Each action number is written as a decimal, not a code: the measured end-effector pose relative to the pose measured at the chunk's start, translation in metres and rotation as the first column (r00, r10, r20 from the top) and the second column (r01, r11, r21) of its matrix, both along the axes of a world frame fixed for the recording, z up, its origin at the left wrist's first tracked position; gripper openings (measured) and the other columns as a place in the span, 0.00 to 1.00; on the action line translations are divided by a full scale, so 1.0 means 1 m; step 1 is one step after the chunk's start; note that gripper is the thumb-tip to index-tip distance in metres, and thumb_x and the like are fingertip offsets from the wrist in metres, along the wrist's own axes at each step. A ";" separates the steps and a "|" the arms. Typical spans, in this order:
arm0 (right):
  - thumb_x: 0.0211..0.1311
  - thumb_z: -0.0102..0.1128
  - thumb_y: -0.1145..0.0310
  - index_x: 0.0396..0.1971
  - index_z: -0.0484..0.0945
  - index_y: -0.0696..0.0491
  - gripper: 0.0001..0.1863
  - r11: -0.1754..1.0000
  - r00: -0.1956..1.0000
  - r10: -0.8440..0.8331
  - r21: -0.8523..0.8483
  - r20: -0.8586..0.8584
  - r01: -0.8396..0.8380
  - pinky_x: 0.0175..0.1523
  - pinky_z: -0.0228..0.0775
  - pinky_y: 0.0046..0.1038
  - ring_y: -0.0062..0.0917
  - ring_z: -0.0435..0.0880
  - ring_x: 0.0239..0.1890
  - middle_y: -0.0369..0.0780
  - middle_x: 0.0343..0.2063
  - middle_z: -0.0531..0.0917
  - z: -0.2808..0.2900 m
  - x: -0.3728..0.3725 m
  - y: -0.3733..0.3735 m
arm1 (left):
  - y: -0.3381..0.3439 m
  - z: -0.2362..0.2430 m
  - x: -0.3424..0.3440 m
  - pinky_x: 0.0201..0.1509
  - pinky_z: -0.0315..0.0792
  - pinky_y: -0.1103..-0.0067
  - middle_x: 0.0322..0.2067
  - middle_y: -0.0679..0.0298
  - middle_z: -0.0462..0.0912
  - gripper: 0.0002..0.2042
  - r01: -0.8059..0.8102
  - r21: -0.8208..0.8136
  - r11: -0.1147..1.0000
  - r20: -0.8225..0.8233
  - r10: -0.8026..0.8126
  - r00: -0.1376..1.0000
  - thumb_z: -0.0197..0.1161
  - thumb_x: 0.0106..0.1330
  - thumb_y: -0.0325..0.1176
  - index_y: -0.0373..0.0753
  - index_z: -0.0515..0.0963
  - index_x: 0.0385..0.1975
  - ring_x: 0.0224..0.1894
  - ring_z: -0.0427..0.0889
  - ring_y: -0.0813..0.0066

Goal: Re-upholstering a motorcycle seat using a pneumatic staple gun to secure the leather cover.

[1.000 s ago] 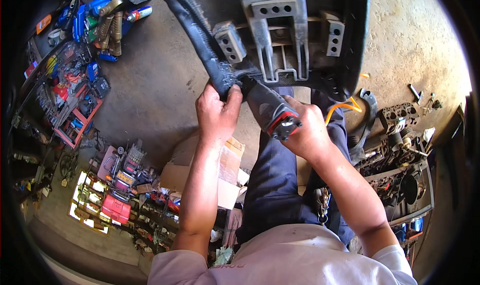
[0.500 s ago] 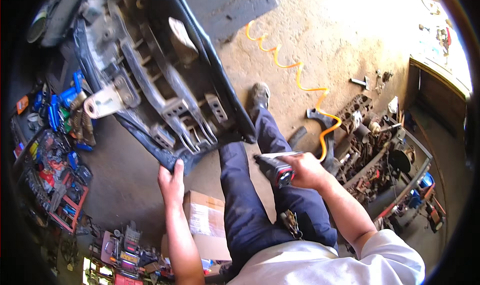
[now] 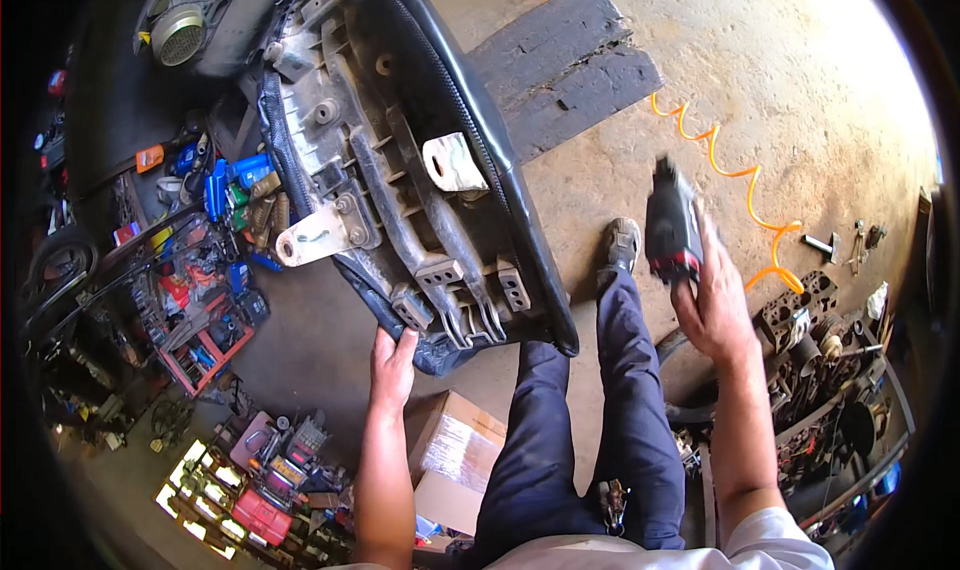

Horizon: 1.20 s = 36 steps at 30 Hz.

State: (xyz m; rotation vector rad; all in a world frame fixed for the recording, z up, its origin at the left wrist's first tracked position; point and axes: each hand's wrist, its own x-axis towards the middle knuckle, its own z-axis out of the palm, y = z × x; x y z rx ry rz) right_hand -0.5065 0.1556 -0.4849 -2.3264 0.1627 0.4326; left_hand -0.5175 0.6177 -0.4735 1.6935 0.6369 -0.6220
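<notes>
A seat base (image 3: 450, 210), turned underside up and edged with black covering, fills the upper left. Its dusty plastic ribs, metal rails and brackets show. At the seat's lower corner my left hand (image 3: 392, 368) grips the black edge, thumb on top. My right hand (image 3: 718, 305) is out to the right, well apart from the seat. It is closed round a black and red handheld tool (image 3: 672, 225), whose outer end is blurred, so I cannot make out its exact kind.
An orange coiled hose (image 3: 752, 173) crosses the concrete floor, near a hammer (image 3: 822, 247). Dark planks (image 3: 570, 75) lie beyond the seat. Greasy engine parts (image 3: 830, 355) crowd the right. A cardboard box (image 3: 460, 500) stands by my left leg; racks of tools (image 3: 205, 370) fill the left.
My right hand has swung forward and right with the tool, away from over my thigh. The view has shifted, so the seat appears further right; my left hand still grips its corner.
</notes>
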 end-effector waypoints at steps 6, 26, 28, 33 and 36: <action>0.66 0.54 0.79 0.74 0.59 0.65 0.36 0.957 0.960 0.102 -0.290 0.260 -0.024 0.59 0.72 0.44 0.47 0.79 0.52 0.53 0.49 0.79 -0.012 0.154 0.044 | 0.005 -0.013 -0.011 0.74 0.61 0.73 0.65 0.62 0.75 0.23 -0.062 0.035 0.997 0.001 0.062 0.998 0.58 0.79 0.31 0.34 0.67 0.72 0.65 0.71 0.73; 0.55 0.72 0.78 0.75 0.58 0.63 0.48 0.758 0.802 -0.594 -0.292 0.062 0.583 0.68 0.70 0.45 0.54 0.76 0.64 0.58 0.61 0.77 -0.196 0.011 -0.036 | 0.036 0.017 0.077 0.72 0.63 0.72 0.60 0.62 0.74 0.26 0.104 -0.182 0.978 -0.027 -0.110 0.994 0.63 0.70 0.27 0.31 0.67 0.67 0.62 0.73 0.73; 0.53 0.73 0.79 0.76 0.57 0.63 0.49 0.804 0.885 -0.465 -0.410 0.018 0.431 0.65 0.71 0.47 0.55 0.76 0.63 0.57 0.60 0.78 -0.276 -0.044 -0.055 | 0.053 -0.018 0.080 0.69 0.64 0.73 0.57 0.64 0.75 0.24 0.126 -0.236 0.963 -0.075 -0.148 0.986 0.63 0.71 0.31 0.32 0.69 0.64 0.59 0.73 0.74; 0.60 0.63 0.80 0.79 0.55 0.58 0.46 0.906 0.979 -0.137 -0.419 -0.149 0.063 0.63 0.72 0.45 0.45 0.78 0.57 0.48 0.51 0.81 -0.396 -0.057 0.009 | 0.064 -0.001 0.107 0.70 0.64 0.72 0.57 0.63 0.76 0.24 0.215 -0.121 0.969 -0.041 -0.221 0.974 0.61 0.72 0.32 0.31 0.68 0.65 0.59 0.73 0.73; 0.64 0.56 0.76 0.78 0.57 0.57 0.40 0.839 0.982 0.047 -0.527 -0.181 -0.137 0.61 0.71 0.38 0.39 0.79 0.54 0.44 0.49 0.81 -0.447 -0.064 0.045 | 0.073 0.002 0.108 0.73 0.61 0.71 0.62 0.61 0.74 0.27 0.277 -0.111 0.954 -0.111 -0.289 0.951 0.60 0.75 0.34 0.30 0.65 0.69 0.65 0.71 0.71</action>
